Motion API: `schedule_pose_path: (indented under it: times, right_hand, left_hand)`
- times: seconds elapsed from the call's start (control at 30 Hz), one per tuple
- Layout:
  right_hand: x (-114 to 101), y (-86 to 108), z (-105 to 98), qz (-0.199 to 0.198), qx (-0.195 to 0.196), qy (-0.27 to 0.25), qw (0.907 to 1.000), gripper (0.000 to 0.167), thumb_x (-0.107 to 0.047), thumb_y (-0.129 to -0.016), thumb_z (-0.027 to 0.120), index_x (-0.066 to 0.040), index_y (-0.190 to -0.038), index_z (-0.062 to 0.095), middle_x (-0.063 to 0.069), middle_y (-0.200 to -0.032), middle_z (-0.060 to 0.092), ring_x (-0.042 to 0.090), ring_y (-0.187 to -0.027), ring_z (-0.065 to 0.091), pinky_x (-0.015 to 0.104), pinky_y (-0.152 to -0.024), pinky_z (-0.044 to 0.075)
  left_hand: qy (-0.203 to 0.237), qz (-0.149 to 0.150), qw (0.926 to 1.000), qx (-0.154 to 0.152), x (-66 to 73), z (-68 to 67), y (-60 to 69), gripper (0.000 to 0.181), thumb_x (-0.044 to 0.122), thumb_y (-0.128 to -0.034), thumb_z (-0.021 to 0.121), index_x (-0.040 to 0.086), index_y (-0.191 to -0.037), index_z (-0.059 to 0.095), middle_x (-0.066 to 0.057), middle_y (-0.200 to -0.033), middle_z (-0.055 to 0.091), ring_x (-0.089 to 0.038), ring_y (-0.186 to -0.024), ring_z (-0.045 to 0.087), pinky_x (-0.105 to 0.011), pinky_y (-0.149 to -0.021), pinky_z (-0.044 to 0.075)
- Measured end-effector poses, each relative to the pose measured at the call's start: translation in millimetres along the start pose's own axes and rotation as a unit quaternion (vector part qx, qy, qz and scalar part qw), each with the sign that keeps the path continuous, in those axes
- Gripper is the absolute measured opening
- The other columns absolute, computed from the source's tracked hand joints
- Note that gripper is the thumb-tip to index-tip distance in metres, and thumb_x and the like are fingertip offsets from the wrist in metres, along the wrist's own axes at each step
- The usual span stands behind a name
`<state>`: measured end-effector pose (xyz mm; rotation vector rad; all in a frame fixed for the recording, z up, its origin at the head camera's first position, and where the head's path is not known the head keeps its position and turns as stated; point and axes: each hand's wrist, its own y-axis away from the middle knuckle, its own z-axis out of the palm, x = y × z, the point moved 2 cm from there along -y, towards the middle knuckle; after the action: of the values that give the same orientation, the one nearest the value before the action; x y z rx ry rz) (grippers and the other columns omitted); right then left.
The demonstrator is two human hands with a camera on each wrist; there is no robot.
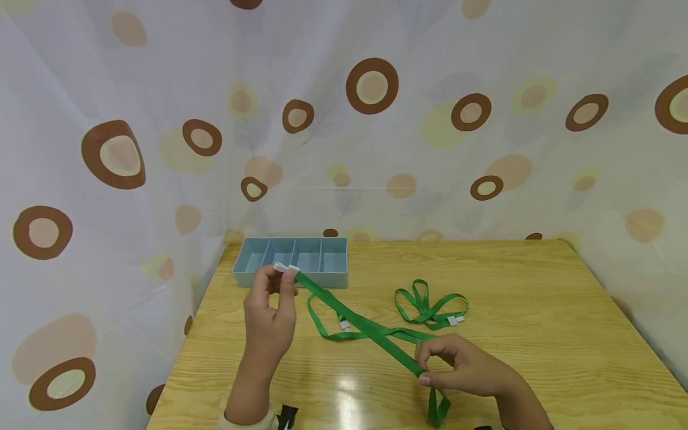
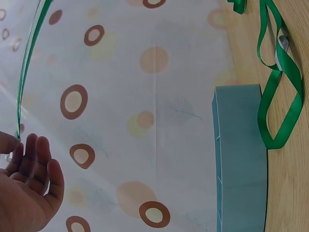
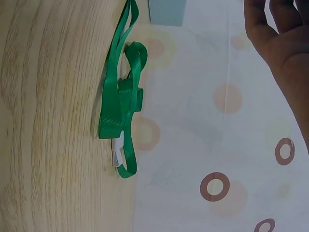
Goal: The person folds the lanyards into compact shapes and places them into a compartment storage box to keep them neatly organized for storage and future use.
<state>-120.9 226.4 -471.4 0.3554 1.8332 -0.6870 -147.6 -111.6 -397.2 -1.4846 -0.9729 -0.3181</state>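
A green lanyard [image 1: 371, 327] is stretched slantwise above the table between both hands. My left hand [image 1: 271, 313] pinches its white clip end [image 1: 287, 270] between thumb and fingers, in front of the blue box. Lower down, my right hand [image 1: 464, 364] pinches the green strap between thumb and forefinger, and a short loop of it hangs below. In the left wrist view the left hand [image 2: 31, 181] holds the strap's end at the left edge. Only part of the right hand [image 3: 285, 43] shows in the right wrist view; its fingertips are cut off.
A blue box [image 1: 290, 279] with several compartments stands at the table's back left. Behind the held strap lies a second green lanyard [image 1: 335, 336] with a white clip. Another green lanyard [image 1: 430, 313] lies looped to the right. A patterned curtain [image 1: 344, 149] surrounds the wooden table [image 1: 537, 298].
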Motion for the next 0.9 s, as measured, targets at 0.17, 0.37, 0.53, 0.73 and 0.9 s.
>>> schedule_pose_path:
  times: [0.17, 0.37, 0.53, 0.73, 0.9]
  right_hand:
    - [0, 4.4, -2, 0.013, 0.001, -0.051, 0.9986, 0.02, 0.016, -0.103, 0.048, 0.0, -0.101, 0.06, 0.02, -0.087, 0.054, 0.019, -0.084, 0.056, 0.035, -0.08, 0.057]
    - [1, 7.2, -4, 0.003, -0.008, -0.074, 0.9972, 0.026, 0.016, -0.107, 0.036, 0.005, -0.097, 0.058, 0.023, -0.087, 0.053, 0.027, -0.083, 0.057, 0.037, -0.079, 0.059]
    - [3, 14.2, -9, -0.017, -0.012, -0.089, 0.9958, 0.024, 0.017, -0.106, 0.037, 0.005, -0.098, 0.056, 0.022, -0.088, 0.055, 0.026, -0.082, 0.06, 0.035, -0.076, 0.06]
    - [9, 30.6, -18, -0.049, -0.031, -0.124, 0.9906, 0.025, 0.025, -0.1, 0.037, 0.008, -0.101, 0.055, 0.023, -0.086, 0.052, 0.036, -0.075, 0.053, 0.04, -0.072, 0.062]
    - [8, 39.4, -26, -0.032, 0.001, -0.11, 0.9934, 0.031, 0.024, -0.102, 0.032, 0.006, -0.099, 0.056, 0.021, -0.084, 0.051, 0.037, -0.072, 0.047, 0.043, -0.061, 0.054]
  left_hand:
    - [-0.004, -0.008, 1.0, 0.003, -0.8, -2.2, -0.7, 0.008, 0.001, -0.1082, 0.057, -0.002, -0.115, 0.061, -0.007, -0.092, 0.066, -0.02, -0.078, 0.065, -0.019, -0.078, 0.053]
    - [-0.007, -0.019, 0.9997, 0.013, -2.5, -5.8, -1.0, 0.01, 0.003, -0.1094, 0.055, -0.002, -0.116, 0.061, -0.006, -0.091, 0.066, -0.019, -0.078, 0.064, -0.018, -0.079, 0.053]
    - [-0.008, -0.023, 0.9992, 0.032, -3.4, -8.3, -1.7, 0.011, 0.004, -0.1092, 0.056, -0.003, -0.116, 0.061, -0.009, -0.089, 0.067, -0.02, -0.077, 0.064, -0.017, -0.078, 0.052]
    - [-0.002, -0.049, 0.9967, 0.065, -8.5, -15.9, -3.3, 0.015, 0.007, -0.111, 0.053, -0.005, -0.117, 0.06, -0.013, -0.087, 0.066, -0.015, -0.077, 0.062, -0.016, -0.074, 0.051]
    - [-0.004, -0.065, 0.9946, 0.08, -12.0, -23.5, -5.7, 0.018, 0.01, -0.1122, 0.051, -0.006, -0.117, 0.058, -0.015, -0.089, 0.067, -0.01, -0.077, 0.061, -0.016, -0.068, 0.05]
